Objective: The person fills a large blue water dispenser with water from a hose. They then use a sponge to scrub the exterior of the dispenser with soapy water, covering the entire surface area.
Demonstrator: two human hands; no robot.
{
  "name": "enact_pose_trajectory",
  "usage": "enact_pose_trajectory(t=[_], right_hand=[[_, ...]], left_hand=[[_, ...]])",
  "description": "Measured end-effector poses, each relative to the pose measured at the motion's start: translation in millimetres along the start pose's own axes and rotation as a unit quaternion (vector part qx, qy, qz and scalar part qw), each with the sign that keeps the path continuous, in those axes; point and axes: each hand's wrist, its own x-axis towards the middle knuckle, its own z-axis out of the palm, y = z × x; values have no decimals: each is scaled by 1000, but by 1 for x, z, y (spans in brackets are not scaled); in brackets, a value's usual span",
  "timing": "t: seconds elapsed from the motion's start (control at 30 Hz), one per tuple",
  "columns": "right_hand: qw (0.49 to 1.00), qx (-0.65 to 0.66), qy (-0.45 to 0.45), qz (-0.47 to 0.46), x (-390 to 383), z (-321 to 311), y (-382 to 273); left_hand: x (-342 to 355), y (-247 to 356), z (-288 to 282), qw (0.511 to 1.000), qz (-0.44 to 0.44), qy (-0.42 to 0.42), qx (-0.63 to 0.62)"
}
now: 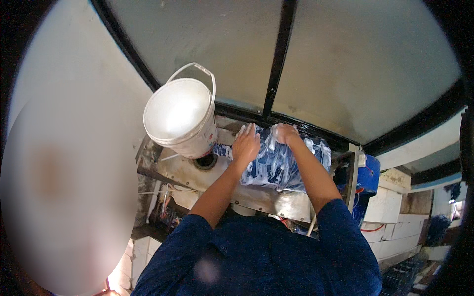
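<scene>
A dark blue cloth (269, 165), streaked with thick white lather, lies spread over the right part of a metal counter (190, 173). My left hand (247, 144) rests flat on the cloth's upper left area, fingers stretched out and foamy at the tips. Close to its right, my right hand (286, 133) presses on the cloth's far edge with fingers curled in. Foam and the hand itself hide what those fingers hold, if anything. A narrow end of the cloth reaches left toward a white bucket (183, 140).
The bucket, its handle raised, stands beside a round dark hole (205, 162) in the counter. Black-framed frosted windows (222, 49) rise behind. A blue plastic container (366, 176) is at the right. A large blurred pale shape (69, 212) fills the left.
</scene>
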Motion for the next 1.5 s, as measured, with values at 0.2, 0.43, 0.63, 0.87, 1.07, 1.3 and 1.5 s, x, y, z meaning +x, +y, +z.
enact_pose_trajectory(t=[0.2, 0.43, 0.63, 0.87, 1.07, 1.3, 1.5], right_hand=[[957, 63, 281, -41, -58, 35, -37], [968, -14, 216, 127, -89, 35, 17], [974, 151, 106, 130, -45, -6, 14], [924, -55, 374, 60, -149, 72, 25], [960, 96, 62, 257, -74, 9, 119], [942, 62, 299, 138, -91, 39, 11], [886, 28, 347, 306, -145, 40, 53]], left_hand=[[20, 8, -7, 996, -63, -36, 48], [23, 5, -8, 998, -6, -39, 47], [22, 21, -18, 996, -56, -61, 38], [35, -1, -6, 998, -42, -49, 18], [22, 18, -12, 998, -14, -61, 28], [27, 23, -19, 994, -88, -68, 12], [19, -7, -13, 998, 62, -22, -5]])
